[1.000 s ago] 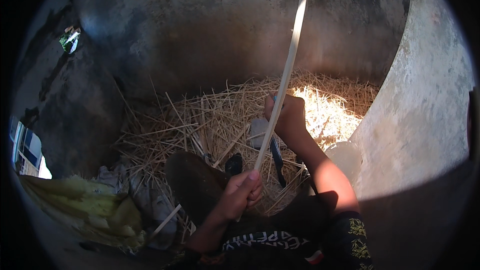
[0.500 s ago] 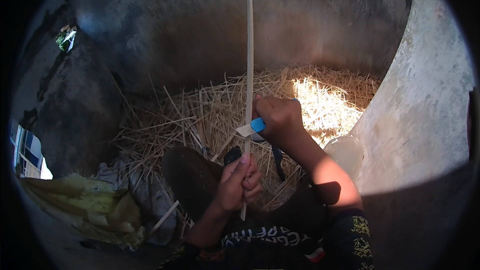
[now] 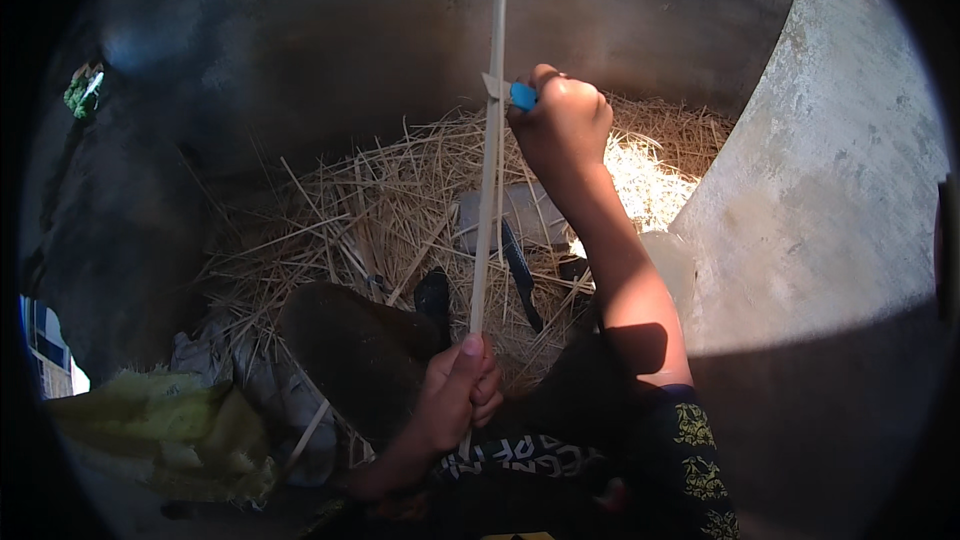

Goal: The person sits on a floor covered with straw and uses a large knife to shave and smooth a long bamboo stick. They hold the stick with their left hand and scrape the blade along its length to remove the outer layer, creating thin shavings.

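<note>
Thin pale strip (image 3: pixel 488 200) held upright between both hands, above the straw (image 3: pixel 380 220).
Left hand (image 3: pixel 455 390) gripping its lower end; right hand (image 3: pixel 560 125) clenched on a blue-handled knife (image 3: pixel 515 95), blade against the strip higher up.

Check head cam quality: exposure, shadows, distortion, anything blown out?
Head view: strong fisheye, black vignette at the rim, the concrete wall bows. Hard sun blows out the straw behind the right hand; lower frame falls in deep shadow, so the left hand is dim. The thin strip and the blue-handled knife stay fairly sharp.
</note>
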Demonstrator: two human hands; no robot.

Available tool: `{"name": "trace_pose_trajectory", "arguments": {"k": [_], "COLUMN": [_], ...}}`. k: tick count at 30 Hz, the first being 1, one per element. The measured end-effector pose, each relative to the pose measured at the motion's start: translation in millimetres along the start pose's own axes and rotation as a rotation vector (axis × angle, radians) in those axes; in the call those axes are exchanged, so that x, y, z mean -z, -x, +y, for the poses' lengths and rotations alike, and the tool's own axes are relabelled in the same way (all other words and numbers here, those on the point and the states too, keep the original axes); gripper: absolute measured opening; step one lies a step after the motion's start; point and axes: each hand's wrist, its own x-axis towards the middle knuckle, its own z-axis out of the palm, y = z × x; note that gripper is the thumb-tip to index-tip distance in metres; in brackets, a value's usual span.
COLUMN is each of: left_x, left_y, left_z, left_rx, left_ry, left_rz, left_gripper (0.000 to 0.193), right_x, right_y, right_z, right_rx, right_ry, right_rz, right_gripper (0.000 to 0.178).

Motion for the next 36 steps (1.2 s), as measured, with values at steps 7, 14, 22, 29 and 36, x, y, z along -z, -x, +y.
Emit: {"name": "trace_pose_trajectory", "arguments": {"k": [7, 14, 22, 29, 36], "left_x": [22.5, 81.0, 127.6, 127.0, 126.5], "left_y": [1.7, 50.7, 63.7, 59.3, 59.2], "left_z": [-10.6, -0.4, -15.1, -36.2, -49.2], "left_rx": [0.158, 0.355, 0.398, 0.229, 0.166], "left_ry": [-0.161, -0.121, -0.162, -0.099, -0.3], "left_rz": [-0.066, -0.025, 0.004, 0.071, 0.149], "left_gripper": [0.039, 0.039, 0.04, 0.038, 0.04], "right_x": [12.6, 13.8, 36.5, 43.2, 9.2], "right_y": [-44.6, -36.4, -21.3, -5.4, 12.5], "right_z": [93.6, 115.3, 216.4, 87.8, 67.9], "right_rx": [-0.599, -0.767, -1.065, -0.866, -0.724], "right_ry": [0.142, 0.223, -0.407, -1.002, -0.999], "right_rz": [0.041, 0.004, 0.238, -0.469, -0.384], "right_gripper": [0.012, 0.015, 0.02, 0.065, 0.037]}}
